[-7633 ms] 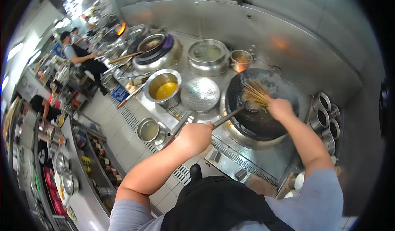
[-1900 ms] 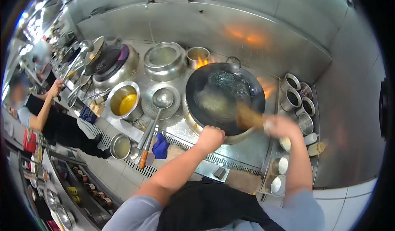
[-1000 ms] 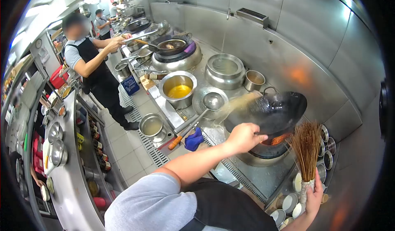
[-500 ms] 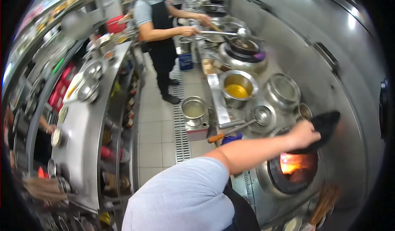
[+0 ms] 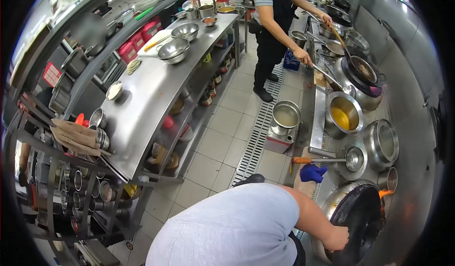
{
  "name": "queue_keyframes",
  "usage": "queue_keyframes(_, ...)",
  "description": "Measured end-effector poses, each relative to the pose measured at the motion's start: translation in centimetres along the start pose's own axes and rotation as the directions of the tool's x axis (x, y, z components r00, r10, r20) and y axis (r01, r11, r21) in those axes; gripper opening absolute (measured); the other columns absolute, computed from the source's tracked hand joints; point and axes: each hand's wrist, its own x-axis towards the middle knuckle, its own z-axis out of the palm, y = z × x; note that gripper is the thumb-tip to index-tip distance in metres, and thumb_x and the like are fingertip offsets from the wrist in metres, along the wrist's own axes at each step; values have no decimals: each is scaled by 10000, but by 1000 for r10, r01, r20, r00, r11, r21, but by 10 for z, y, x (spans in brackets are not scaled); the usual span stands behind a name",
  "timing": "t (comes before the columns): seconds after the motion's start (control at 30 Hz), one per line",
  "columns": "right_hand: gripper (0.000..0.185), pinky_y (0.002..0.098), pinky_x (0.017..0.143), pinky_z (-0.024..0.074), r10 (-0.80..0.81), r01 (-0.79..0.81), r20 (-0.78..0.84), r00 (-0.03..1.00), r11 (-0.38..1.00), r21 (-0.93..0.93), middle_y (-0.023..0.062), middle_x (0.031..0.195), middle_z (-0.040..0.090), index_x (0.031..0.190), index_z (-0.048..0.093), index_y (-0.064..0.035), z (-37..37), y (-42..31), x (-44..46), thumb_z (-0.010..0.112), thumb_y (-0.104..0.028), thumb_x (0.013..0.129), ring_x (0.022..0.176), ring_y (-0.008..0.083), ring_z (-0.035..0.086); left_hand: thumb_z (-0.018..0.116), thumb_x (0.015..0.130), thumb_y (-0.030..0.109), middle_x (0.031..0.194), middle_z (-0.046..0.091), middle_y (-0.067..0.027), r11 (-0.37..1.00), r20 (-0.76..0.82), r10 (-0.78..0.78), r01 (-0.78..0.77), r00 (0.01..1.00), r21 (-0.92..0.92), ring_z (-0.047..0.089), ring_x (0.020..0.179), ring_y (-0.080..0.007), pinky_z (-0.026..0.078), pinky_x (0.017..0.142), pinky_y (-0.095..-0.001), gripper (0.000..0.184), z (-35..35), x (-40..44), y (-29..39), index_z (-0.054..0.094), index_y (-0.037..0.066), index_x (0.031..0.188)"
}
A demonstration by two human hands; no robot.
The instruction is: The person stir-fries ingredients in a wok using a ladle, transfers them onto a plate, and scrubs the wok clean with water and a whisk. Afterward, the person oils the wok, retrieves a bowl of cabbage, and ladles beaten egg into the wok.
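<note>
At the lower right, my left hand (image 5: 337, 239) is closed on the near rim of the black wok (image 5: 358, 217). The wok rests on the round steel burner, and a small orange flame shows beyond its far edge. Dark, shiny patches are visible on the wok's inner surface. My right hand is out of view. Beside the burner lie a blue cloth (image 5: 313, 172), a ladle (image 5: 354, 159) with an orange handle, and a perforated strainer (image 5: 342, 168) under the ladle's bowl. A steel pot (image 5: 337, 132) of yellow liquid stands farther along the range.
A co-worker (image 5: 270, 34) stands at the neighbouring burner, holding a long-handled tool and a pan (image 5: 362, 71). A pot of pale liquid (image 5: 286, 114) stands beside the floor drain. Along the left runs a steel counter (image 5: 137, 119) with metal bowls, below shelves.
The view has swung left. The wok, tilted up over open flames half a second ago, now sits on its burner. The bamboo brush and my right hand, seen a second ago, are out of view.
</note>
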Motion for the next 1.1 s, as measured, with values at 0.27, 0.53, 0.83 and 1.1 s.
queue_keyframes(0.27,349,359,592,473,325,-261,45,945,829,-495,113,883,586,1143,544,-99,31,136,58,509,-342,895,716,210,567,531,835,439,1086,630,-142,995,255,-80,94,964,-44,583,1030,-297,371,927,-422,474,-8,-1,2,639,54,1090)
queue_keyframes(0.53,359,349,535,470,693,-384,242,679,616,-688,103,833,586,1186,534,-110,76,202,31,514,-308,888,658,199,568,496,848,423,1052,646,-112,999,308,-27,37,951,-26,597,985,-278,398,854,-421,433,-5,5,-9,657,64,1029)
queue_keyframes(0.83,384,337,470,465,469,-79,18,883,186,-979,93,777,585,1234,524,-123,-1,231,148,520,-271,880,594,187,569,501,833,392,864,676,-87,982,227,-29,69,973,-173,626,837,-251,414,711,-430,357,13,1,-18,686,87,842)
queue_keyframes(1.1,586,366,504,517,725,-116,306,617,468,-876,142,980,626,1393,345,-236,47,182,68,565,-283,852,698,232,635,519,823,189,765,638,-78,999,151,11,-3,988,-55,624,771,-260,433,701,-396,178,6,-1,-24,652,90,761)
